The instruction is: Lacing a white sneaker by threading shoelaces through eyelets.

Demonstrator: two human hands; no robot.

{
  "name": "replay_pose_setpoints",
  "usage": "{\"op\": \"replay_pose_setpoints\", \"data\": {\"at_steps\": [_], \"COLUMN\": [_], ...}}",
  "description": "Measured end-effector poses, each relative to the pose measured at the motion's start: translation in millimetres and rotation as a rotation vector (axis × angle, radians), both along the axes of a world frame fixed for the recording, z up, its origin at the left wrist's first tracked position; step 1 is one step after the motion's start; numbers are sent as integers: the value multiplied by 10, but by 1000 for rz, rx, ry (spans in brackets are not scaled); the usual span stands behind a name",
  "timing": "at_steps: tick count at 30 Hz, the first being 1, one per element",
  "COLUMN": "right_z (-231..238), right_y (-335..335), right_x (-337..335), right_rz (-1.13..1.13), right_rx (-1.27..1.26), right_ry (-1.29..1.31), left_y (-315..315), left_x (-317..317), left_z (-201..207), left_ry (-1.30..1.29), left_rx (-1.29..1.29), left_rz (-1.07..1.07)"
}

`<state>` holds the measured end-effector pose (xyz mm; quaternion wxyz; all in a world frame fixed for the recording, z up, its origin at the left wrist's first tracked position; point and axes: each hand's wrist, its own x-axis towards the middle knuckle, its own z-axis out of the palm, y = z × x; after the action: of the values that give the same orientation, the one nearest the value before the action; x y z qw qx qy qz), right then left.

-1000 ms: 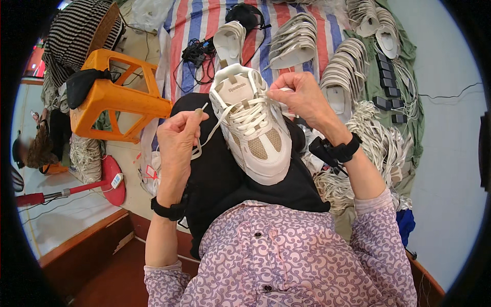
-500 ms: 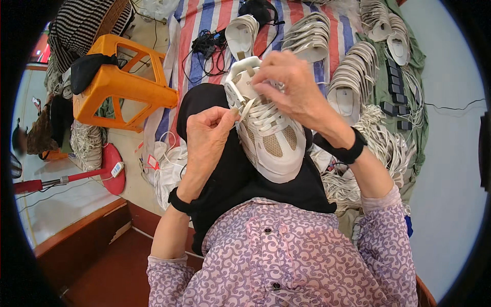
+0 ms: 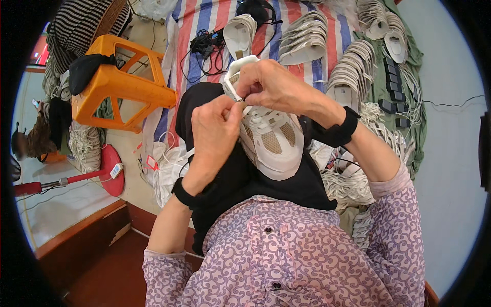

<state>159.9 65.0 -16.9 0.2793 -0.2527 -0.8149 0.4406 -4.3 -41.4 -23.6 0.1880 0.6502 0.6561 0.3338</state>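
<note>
A white and beige sneaker (image 3: 279,158) rests on my lap over black cloth, its toe toward me. White shoelace (image 3: 263,123) crosses its tongue in the lower rows. My left hand (image 3: 217,128) is closed, thumb and forefinger pinching the lace at the shoe's left eyelet edge. A white lace tail (image 3: 188,153) sticks out beside that hand's wrist. From the right, my right hand (image 3: 276,87) reaches over the tongue, its fingertips pinched at the same spot and nearly touching the left ones. The fingers cover the upper eyelets and the exact bit of lace between them.
Stacked white shoe parts (image 3: 353,69) stand on a striped sheet (image 3: 204,15) ahead and to the right. Loose white laces (image 3: 348,184) lie in a heap by my right side. An orange stool (image 3: 94,97) stands at left, near a red round base (image 3: 113,171).
My right hand has come down and left from above the shoe to meet the left hand at the eyelet edge. The left hand has shifted slightly right and up.
</note>
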Motion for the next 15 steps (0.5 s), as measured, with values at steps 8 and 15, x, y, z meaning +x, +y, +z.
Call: {"op": "replay_pose_setpoints", "data": {"at_steps": [8, 15], "right_z": [-103, 343], "right_y": [40, 571], "right_x": [37, 718], "right_rz": [69, -132], "right_rx": [355, -238], "right_ry": [-24, -213], "left_y": [-100, -159], "left_x": [-89, 33], "left_z": [104, 133], "left_ry": [-389, 20], "left_rx": [-115, 67], "left_rz": [116, -112]}}
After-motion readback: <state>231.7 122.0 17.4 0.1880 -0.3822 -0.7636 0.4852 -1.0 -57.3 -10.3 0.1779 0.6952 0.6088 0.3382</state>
